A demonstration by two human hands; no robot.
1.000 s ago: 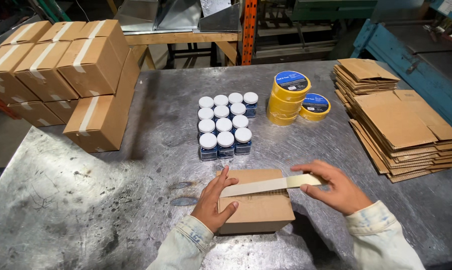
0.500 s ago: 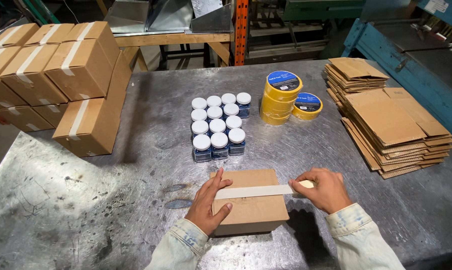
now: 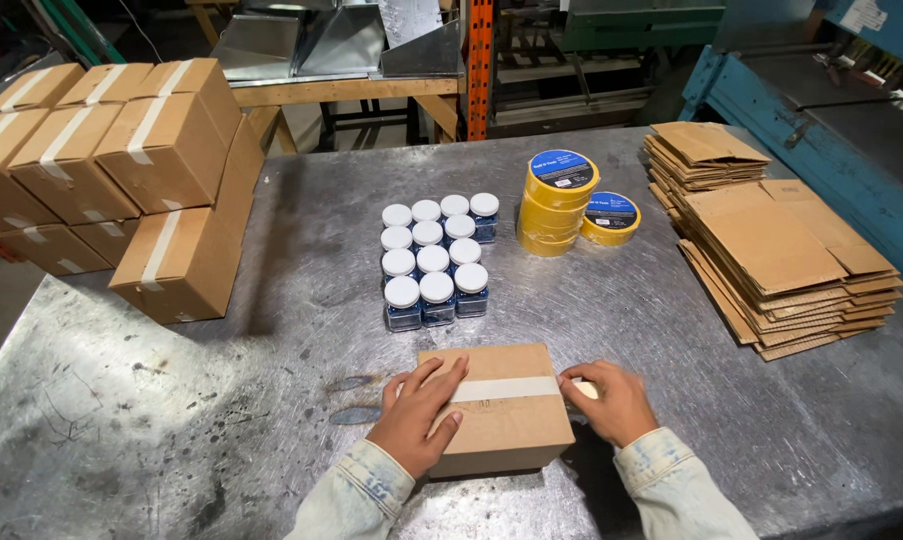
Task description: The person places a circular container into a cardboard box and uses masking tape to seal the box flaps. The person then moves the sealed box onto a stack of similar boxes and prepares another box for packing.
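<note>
A small closed cardboard box [image 3: 501, 425] lies on the metal table [image 3: 271, 400] right in front of me. A strip of pale tape [image 3: 506, 388] runs across its lid. My left hand [image 3: 416, 415] rests flat on the box's left half, fingers on the tape's left end. At the box's right edge my right hand [image 3: 606, 400] presses the tape's other end down over the side. Just beyond the box stands a group of several small jars with white lids [image 3: 434, 260].
A stack of yellow tape rolls [image 3: 559, 200] and one single roll [image 3: 611, 217] lie behind the jars. Flattened cardboard blanks [image 3: 781, 250] are piled at the right. Taped boxes [image 3: 121, 170] are stacked at the left. A wooden bench [image 3: 341, 95] stands beyond the table.
The tape strip, held raised above the box a second ago, now lies flat on the lid. My right hand has come in to the box's right edge.
</note>
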